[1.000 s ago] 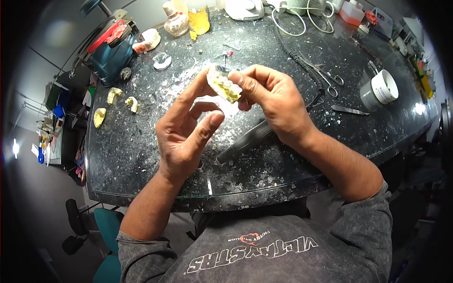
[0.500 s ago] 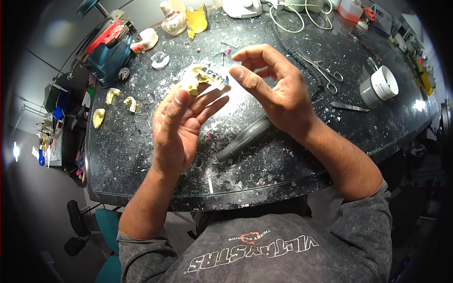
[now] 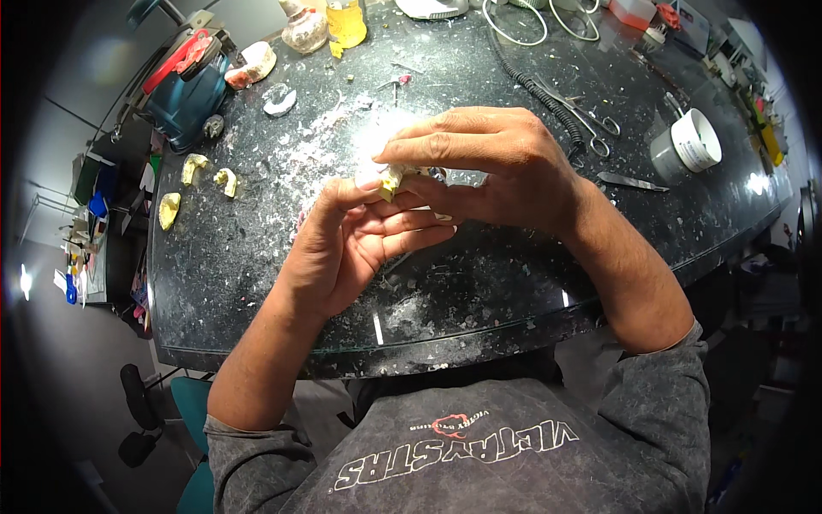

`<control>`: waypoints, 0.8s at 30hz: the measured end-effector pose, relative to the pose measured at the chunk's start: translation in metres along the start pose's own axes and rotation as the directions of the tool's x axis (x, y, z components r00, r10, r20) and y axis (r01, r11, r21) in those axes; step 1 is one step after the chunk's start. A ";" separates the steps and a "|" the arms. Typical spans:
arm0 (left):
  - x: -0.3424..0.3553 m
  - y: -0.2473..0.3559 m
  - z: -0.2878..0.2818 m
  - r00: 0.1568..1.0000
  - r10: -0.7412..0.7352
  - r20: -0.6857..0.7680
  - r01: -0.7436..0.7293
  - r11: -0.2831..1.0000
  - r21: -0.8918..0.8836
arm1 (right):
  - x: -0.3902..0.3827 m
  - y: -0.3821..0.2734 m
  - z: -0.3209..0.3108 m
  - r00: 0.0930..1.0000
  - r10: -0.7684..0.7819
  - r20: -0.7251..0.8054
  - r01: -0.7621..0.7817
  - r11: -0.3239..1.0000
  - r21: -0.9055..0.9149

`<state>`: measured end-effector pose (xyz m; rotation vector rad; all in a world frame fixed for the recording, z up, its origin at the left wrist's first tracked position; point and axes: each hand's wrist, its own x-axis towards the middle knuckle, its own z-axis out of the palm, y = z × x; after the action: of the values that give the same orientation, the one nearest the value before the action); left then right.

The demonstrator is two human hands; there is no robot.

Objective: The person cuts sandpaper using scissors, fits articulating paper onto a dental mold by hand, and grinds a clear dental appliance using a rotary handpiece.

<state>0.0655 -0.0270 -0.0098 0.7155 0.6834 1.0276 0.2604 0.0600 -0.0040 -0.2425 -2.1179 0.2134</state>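
A yellow dental cast (image 3: 390, 185) is held up over the table, mostly covered by my fingers. My left hand (image 3: 339, 238) pinches its near side with the thumb on top and the fingers underneath. From the right, my right hand (image 3: 505, 167) closes over the cast, its fingers reaching across the top and its thumb below. A small dark-and-light part of the held piece shows between the right thumb and fingers. What the cast's upper side looks like is hidden, and bright lamp glare washes out the area just beyond it.
Yellow plaster pieces (image 3: 195, 168) lie at the left. Scissors (image 3: 591, 128), a coiled cord (image 3: 539, 90), a small knife (image 3: 632, 182) and a white tub (image 3: 695, 142) are at the right. A teal device (image 3: 184, 107) stands far left. White dust covers the dark tabletop (image 3: 257, 283).
My right hand has moved left and down onto the cast and closed on it. My left hand has shifted slightly right and lower. The grey handpiece beneath is now hidden.
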 end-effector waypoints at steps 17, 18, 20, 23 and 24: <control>0.000 0.004 -0.006 0.992 0.089 -0.085 -0.089 0.996 0.002 | 0.003 0.027 -0.049 0.952 0.252 -0.173 -0.257 0.967 -0.004; 0.001 0.004 -0.006 0.993 0.088 -0.081 -0.088 0.996 0.004 | 0.001 0.029 -0.052 0.919 0.369 -0.135 -0.376 0.926 -0.030; 0.005 0.002 -0.006 0.983 0.162 -0.092 -0.171 0.979 -0.109 | -0.008 0.043 -0.045 0.901 0.429 0.066 -0.401 0.880 -0.253; 0.005 0.004 -0.006 0.981 0.170 -0.094 -0.180 0.977 -0.116 | -0.019 0.044 -0.031 0.863 0.473 0.176 -0.379 0.838 -0.393; 0.003 0.005 -0.005 0.978 0.182 -0.098 -0.194 0.972 -0.133 | -0.017 0.043 -0.025 0.919 0.367 0.140 -0.286 0.870 -0.401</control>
<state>0.0600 -0.0213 -0.0093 0.6232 0.6165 1.2746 0.2940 0.0990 -0.0154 -0.8471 -2.3093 0.0300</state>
